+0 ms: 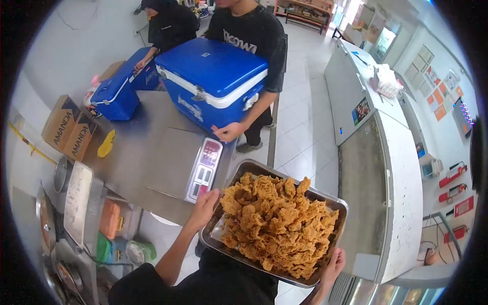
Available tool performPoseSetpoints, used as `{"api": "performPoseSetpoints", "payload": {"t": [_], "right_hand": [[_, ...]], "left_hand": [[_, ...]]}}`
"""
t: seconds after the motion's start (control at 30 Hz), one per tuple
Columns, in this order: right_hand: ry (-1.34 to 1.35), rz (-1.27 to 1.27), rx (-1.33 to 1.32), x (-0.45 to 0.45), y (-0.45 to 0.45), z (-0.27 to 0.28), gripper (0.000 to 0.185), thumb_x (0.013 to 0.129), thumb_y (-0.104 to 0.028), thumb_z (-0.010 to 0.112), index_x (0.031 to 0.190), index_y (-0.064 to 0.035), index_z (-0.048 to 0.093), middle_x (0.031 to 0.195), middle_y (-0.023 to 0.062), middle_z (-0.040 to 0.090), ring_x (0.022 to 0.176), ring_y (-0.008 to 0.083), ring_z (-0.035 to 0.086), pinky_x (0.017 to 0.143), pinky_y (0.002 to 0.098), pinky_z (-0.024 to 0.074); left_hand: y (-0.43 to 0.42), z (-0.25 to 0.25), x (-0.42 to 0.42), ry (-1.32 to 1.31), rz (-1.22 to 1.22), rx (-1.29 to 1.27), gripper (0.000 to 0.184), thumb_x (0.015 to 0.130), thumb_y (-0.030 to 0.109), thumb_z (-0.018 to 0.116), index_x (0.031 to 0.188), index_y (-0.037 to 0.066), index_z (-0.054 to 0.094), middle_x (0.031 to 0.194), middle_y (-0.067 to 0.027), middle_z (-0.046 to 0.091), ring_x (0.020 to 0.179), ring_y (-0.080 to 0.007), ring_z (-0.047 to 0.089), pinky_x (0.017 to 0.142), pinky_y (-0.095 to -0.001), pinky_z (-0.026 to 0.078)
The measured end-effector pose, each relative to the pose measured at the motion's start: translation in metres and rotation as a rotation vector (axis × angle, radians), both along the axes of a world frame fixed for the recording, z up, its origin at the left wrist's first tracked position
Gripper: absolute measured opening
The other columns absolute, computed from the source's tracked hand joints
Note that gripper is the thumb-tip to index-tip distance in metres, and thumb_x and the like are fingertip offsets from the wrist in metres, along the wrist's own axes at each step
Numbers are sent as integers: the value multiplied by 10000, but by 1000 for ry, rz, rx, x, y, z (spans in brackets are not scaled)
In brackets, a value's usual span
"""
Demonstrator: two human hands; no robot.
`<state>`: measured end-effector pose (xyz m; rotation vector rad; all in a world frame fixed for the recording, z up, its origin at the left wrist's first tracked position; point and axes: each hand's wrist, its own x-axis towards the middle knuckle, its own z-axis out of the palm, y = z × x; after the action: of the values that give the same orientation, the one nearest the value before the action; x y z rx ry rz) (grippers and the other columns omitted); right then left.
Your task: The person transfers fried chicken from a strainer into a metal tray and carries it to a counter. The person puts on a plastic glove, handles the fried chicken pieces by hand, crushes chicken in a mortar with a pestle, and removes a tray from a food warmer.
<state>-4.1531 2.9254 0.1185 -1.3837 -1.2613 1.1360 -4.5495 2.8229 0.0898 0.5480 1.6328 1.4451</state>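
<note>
A metal tray (310, 281) is held up in front of my body, heaped with golden-brown fried chicken pieces (277, 223). My left hand (204, 207) grips its left edge, with the thumb near the rim. At the lower right corner, my right hand (334, 264) is wrapped around the tray's side; its fingers underneath are partly hidden. Just past my left hand, a digital scale (206, 170) with a flat metal platform (173, 161) rests at the edge of the steel table (137, 183).
Across the table, a person in a black shirt (249, 25) has a hand by a large blue cooler box (213, 68). Another person (170, 23) is by smaller blue coolers (117, 96). Cardboard boxes (68, 127) and a yellow cloth (106, 144) sit left. White chest freezers (401, 188) line the right.
</note>
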Motion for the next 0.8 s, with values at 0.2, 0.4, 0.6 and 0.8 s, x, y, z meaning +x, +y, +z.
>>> {"api": "performPoseSetpoints", "payload": {"t": [0.2, 0.4, 0.6, 0.8], "right_hand": [[47, 59, -22, 75, 69, -12, 265, 1009, -215, 497, 804, -47, 477, 697, -32, 477, 636, 33, 412, 573, 206, 346], [-135, 74, -45, 96, 141, -13, 340, 1030, -234, 454, 736, -79, 380, 669, -55, 359, 622, 38, 309, 552, 226, 281], [-192, 135, 18, 68, 254, -21, 359, 1034, -223, 438, 725, -85, 318, 660, -47, 264, 599, 53, 253, 533, 258, 241], [-222, 142, 113, 68, 380, -31, 299, 985, -390, 507, 871, -116, 473, 651, 3, 412, 534, 106, 374, 492, 300, 367]], "left_hand": [[64, -21, 75, 59, -45, 68, 424, 1043, 330, 383, 1028, -25, 615, 918, -6, 629, 854, -65, 535, 790, -245, 436], [131, 31, 107, 265, -19, -209, 425, 1042, 331, 388, 985, -23, 616, 881, -1, 617, 847, -65, 524, 778, -247, 433], [229, -8, 79, 73, 59, 18, 422, 1035, 344, 405, 935, -6, 616, 797, 15, 584, 748, -54, 508, 713, -246, 434], [375, -48, 64, 242, 20, 77, 397, 1024, 319, 448, 966, -34, 619, 785, 15, 582, 739, -73, 491, 684, -245, 421]]}}
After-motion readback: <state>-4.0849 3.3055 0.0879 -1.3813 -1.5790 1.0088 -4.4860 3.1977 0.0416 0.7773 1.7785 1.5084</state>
